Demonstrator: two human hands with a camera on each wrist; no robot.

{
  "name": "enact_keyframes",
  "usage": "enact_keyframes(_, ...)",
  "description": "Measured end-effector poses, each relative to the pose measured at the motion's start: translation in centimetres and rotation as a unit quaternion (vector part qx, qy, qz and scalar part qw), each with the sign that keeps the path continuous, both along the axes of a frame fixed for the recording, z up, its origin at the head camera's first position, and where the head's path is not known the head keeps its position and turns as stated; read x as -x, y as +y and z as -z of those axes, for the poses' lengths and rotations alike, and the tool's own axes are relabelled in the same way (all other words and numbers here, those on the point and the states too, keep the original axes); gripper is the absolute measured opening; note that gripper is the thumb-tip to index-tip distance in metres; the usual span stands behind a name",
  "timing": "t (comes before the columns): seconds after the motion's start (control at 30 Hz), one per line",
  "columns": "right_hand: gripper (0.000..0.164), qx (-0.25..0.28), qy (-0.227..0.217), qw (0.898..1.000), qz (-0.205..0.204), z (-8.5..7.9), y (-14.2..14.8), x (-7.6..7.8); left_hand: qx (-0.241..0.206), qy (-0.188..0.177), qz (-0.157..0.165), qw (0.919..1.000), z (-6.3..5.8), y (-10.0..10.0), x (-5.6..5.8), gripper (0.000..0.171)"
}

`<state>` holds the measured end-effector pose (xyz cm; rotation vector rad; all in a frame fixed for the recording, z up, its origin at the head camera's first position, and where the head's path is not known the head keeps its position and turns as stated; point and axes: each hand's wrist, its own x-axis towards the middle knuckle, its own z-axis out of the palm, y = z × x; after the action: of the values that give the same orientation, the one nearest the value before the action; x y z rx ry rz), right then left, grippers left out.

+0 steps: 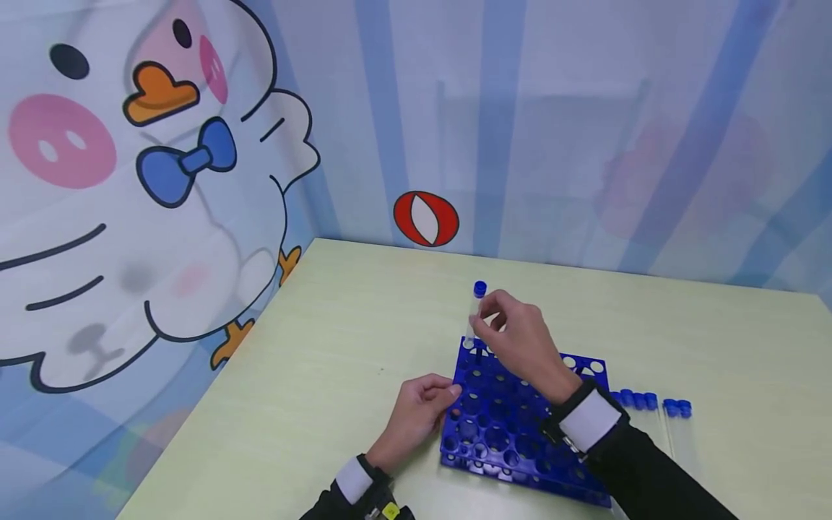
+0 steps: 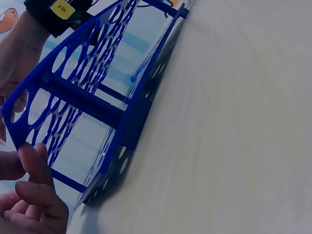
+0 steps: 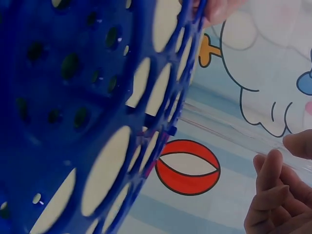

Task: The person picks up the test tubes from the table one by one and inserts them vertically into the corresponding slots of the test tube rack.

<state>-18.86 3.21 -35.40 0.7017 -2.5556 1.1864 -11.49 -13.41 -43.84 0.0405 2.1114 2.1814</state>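
Observation:
A blue test tube rack (image 1: 497, 437) with rows of round holes stands on the table. My left hand (image 1: 419, 408) grips its left edge between thumb and fingers; the left wrist view shows those fingers (image 2: 41, 187) at the rack's corner. Over the far left corner, my right hand (image 1: 520, 339) pinches a clear test tube (image 1: 474, 310) with a blue cap, held nearly upright. Its lower end meets a corner hole; how deep it sits I cannot tell. In the right wrist view the transparent tube (image 3: 229, 127) runs from the rack to the right hand (image 3: 278, 195).
Several blue-capped tubes (image 1: 640, 399) lie on the table right of the rack, partly hidden by the right forearm. Beside them are two more capped tubes (image 1: 678, 409). A printed cloth wall (image 1: 552, 144) borders the table's back and left.

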Motion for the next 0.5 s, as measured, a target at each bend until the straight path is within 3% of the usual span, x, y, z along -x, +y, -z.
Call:
enact_keyframes(0.1, 0.014, -0.008, 0.0, 1.0, -0.005, 0.45, -0.05, 0.14, 0.001, -0.007, 0.003, 1.0, -1.06, 0.13, -0.37, 0.021)
enact_keyframes(0.5, 0.015, -0.027, -0.046, 0.998, -0.015, 1.04, -0.22, 0.77, 0.001, -0.009, 0.004, 1.0, -1.13, 0.04, -0.38, 0.021)
